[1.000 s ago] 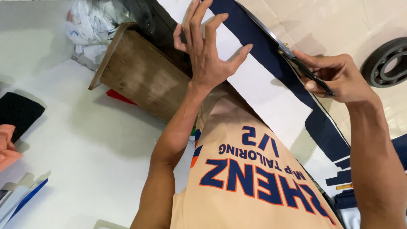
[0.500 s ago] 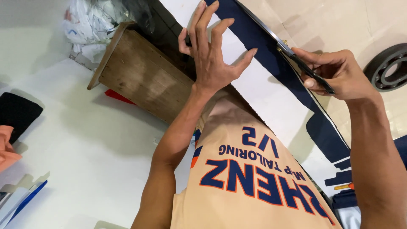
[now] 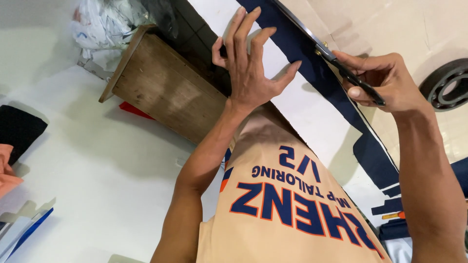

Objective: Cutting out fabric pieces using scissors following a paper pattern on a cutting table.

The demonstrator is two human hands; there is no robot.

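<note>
My left hand [image 3: 251,68] presses flat, fingers spread, on a white paper pattern [image 3: 312,112] that lies over dark navy fabric [image 3: 317,73]. My right hand [image 3: 385,83] grips black scissors [image 3: 336,58], whose blades run along the far edge of the navy fabric toward the upper left. The scissors' handles are hidden inside my fist. A beige shirt with navy and orange lettering [image 3: 287,204] fills the lower middle of the view.
A wooden box [image 3: 161,87] stands left of my left hand, with crumpled white paper or plastic [image 3: 107,24] behind it. A round metal bearing [image 3: 448,85] lies at the right edge. Black and orange cloth scraps [image 3: 14,141] sit at the far left.
My left hand has slid forward along the white pattern. The right hand with the scissors has advanced up along the navy fabric's edge.
</note>
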